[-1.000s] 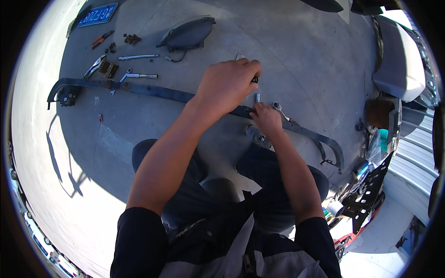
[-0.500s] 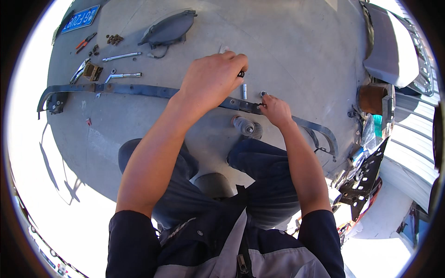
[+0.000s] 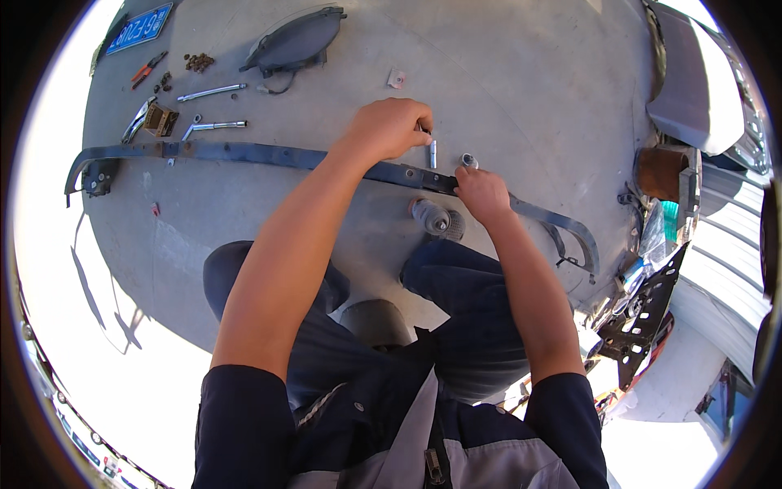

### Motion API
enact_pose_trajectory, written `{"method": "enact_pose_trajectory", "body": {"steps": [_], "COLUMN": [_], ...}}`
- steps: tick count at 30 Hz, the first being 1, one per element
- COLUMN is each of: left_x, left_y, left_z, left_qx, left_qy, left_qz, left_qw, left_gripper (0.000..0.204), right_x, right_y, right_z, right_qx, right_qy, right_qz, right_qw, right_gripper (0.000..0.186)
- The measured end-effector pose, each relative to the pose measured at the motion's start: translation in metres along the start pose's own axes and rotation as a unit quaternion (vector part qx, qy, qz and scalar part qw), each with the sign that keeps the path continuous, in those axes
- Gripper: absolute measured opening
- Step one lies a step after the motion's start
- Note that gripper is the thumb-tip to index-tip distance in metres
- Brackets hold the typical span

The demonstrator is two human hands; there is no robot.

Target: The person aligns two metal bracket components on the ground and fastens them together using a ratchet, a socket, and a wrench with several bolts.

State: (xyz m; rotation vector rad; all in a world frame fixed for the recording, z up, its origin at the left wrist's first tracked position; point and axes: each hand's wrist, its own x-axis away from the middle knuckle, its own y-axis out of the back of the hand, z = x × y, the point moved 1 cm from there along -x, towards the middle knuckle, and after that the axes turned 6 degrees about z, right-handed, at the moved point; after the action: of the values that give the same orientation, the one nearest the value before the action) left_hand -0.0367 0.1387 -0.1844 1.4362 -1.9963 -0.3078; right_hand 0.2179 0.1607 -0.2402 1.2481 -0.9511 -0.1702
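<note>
A long dark bar (image 3: 277, 156), curved at both ends, lies across the floor in front of my knees. My left hand (image 3: 389, 130) is closed above its far edge, around a small dark thing mostly hidden by the fingers. Just under those fingertips is a slim silver socket (image 3: 433, 155); whether they touch it I cannot tell. My right hand (image 3: 483, 195) grips the bar right of its middle, fingers bent over it. Close to the right fingertips lies a short round silver socket (image 3: 468, 160). A cylindrical grey power tool (image 3: 432, 216) stands between the bar and my right knee.
Far left lie a silver wrench (image 3: 216, 125), a straight bar (image 3: 212, 92), red-handled pliers (image 3: 149, 70), a small box (image 3: 161, 121) and a pile of fasteners (image 3: 198, 63). A dark lamp-shaped part (image 3: 293, 41) lies beyond. Car panels (image 3: 696, 85) and a rusty container (image 3: 661, 174) line the right.
My left hand has come lower, closer to the slim socket, and turned so the dark thing shows less. A small pale piece beyond it is now uncovered. My right hand stays at the bar.
</note>
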Motion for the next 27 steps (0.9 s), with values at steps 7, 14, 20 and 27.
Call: {"method": "enact_pose_trajectory", "body": {"steps": [7,14,20,27], "left_x": [-0.085,-0.125,-0.137,-0.147], "left_y": [-0.096,-0.141,-0.151,-0.164], "left_z": [0.039,0.059,0.059,0.072], "left_qx": [0.089,0.164,0.126,0.133], "left_qy": [0.013,0.037,0.031,-0.018], "left_qz": [0.13,0.284,0.414,0.449], "left_qw": [0.987,0.944,0.901,0.883], "left_gripper": [0.026,0.028,0.032,0.038], "right_x": [0.006,0.009,0.012,0.011], "right_y": [-0.009,-0.012,-0.012,-0.009], "right_z": [0.0,-0.003,0.006,0.006], "right_qx": [-0.04,-0.125,-0.163,-0.146], "right_qy": [0.017,-0.014,-0.071,-0.078], "right_qz": [-0.084,-0.074,-0.063,-0.066], "right_qw": [0.996,0.989,0.982,0.984], "right_gripper": [0.023,0.024,0.022,0.021]}}
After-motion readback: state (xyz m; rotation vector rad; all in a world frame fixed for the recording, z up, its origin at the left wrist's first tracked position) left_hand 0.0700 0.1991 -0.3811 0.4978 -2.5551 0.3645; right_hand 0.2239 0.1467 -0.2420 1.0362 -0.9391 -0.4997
